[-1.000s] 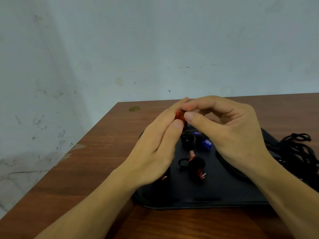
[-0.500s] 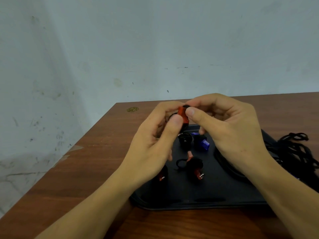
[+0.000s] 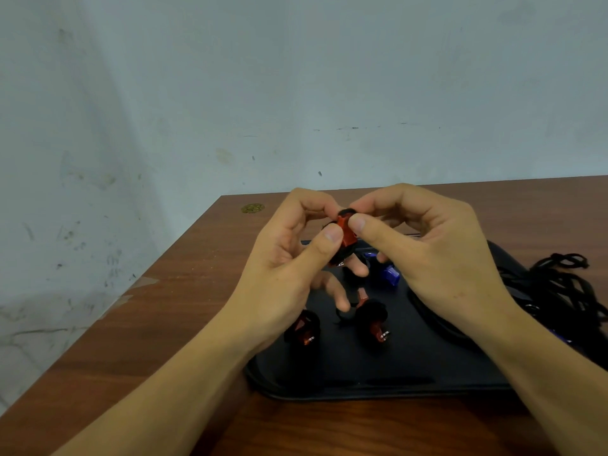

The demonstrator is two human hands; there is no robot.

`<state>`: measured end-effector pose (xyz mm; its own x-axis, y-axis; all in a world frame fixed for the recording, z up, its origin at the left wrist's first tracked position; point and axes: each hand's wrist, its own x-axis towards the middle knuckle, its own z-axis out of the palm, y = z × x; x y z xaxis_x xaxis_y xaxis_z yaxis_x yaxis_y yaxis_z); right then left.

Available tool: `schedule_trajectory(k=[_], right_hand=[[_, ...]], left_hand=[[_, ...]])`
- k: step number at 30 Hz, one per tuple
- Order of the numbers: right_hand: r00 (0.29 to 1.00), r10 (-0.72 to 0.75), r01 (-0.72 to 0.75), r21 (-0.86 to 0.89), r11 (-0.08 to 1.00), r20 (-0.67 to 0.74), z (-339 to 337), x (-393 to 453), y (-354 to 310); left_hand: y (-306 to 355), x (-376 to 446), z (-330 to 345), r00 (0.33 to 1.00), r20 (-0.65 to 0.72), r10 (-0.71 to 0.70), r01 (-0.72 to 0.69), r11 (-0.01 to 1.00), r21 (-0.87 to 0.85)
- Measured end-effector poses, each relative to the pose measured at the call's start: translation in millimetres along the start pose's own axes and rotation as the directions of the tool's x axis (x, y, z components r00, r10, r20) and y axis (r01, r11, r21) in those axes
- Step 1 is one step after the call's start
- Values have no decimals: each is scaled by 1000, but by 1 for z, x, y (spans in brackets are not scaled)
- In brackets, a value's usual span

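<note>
A small red and black plug part point(image 3: 346, 234) is held up above a black tray point(image 3: 378, 376) on a brown wooden table point(image 3: 184, 311). My left hand point(image 3: 289, 264) pinches it from the left with thumb and forefinger. From the right, my right hand point(image 3: 427, 255) pinches the same part, its thumb tip against the red piece. Most of the part's black body is hidden behind my fingers.
On the tray lie two more red and black parts point(image 3: 304, 329) point(image 3: 375, 320), a thin black ring point(image 3: 343, 315) and a blue part point(image 3: 390, 274). A tangle of black cord point(image 3: 559, 284) lies at the right. A pale wall stands behind; the table's left edge is near.
Both hands have drawn slightly closer to me and lower in view with the part. My left fingers have curled from nearly straight, and more of the red piece shows between the thumbs.
</note>
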<state>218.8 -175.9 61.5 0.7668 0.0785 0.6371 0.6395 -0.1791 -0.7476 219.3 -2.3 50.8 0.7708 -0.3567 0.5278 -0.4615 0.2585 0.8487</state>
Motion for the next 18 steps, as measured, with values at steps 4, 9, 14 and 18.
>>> schedule_trajectory(k=[4,9,14,18], right_hand=[[999,-9,10,-26,1000,39,-3,1,0],[992,-114,122,-230,966,45,-4,-1,5],[948,-303,318,-396,862,100,-1,-2,10],[926,-353,376,-385,843,133,0,-2,11]], left_hand=[[3,-2,-1,999,26,-37,37,999,-23],[2,-2,-2,999,23,-36,33,992,119],[2,-3,-1,1000,17,-23,20,989,149],[2,-3,-1,999,16,-28,25,990,139]])
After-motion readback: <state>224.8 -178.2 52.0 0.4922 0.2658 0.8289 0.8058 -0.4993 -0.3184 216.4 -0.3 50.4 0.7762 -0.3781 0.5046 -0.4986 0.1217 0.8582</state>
